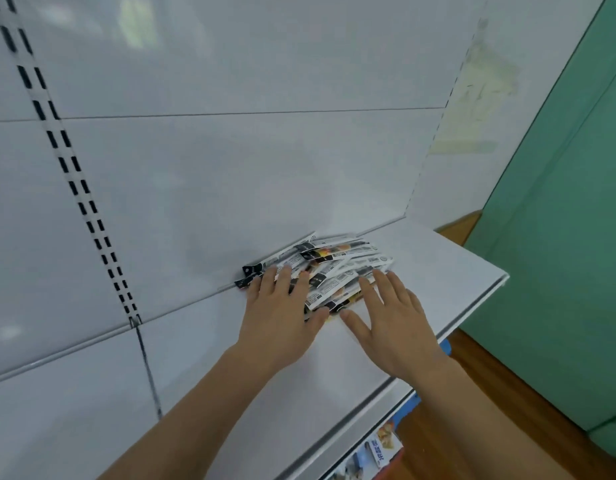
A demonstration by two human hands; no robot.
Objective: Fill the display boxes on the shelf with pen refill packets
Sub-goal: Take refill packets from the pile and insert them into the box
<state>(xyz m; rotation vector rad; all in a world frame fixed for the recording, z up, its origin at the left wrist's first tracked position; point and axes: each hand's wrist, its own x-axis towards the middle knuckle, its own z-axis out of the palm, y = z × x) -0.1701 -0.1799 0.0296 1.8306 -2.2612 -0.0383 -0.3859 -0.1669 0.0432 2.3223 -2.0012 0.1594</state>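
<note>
Packets [337, 271] under left hand [282, 317], right hand [393, 327]

Print on the pen refill packets [337, 271] is too blurred to read. The left hand [282, 313] covers the pile's near-left part, its thumb tip tucked under the packets. Below the shelf [438, 258], colourful goods [379, 448] run off the bottom edge, unidentifiable.

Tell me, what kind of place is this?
Probably a shop, maybe one that sells stationery. There is a white shelf on a slotted rail, as shops use, a pile of packets under both hands, and more boxed goods on the shelf below.
</note>
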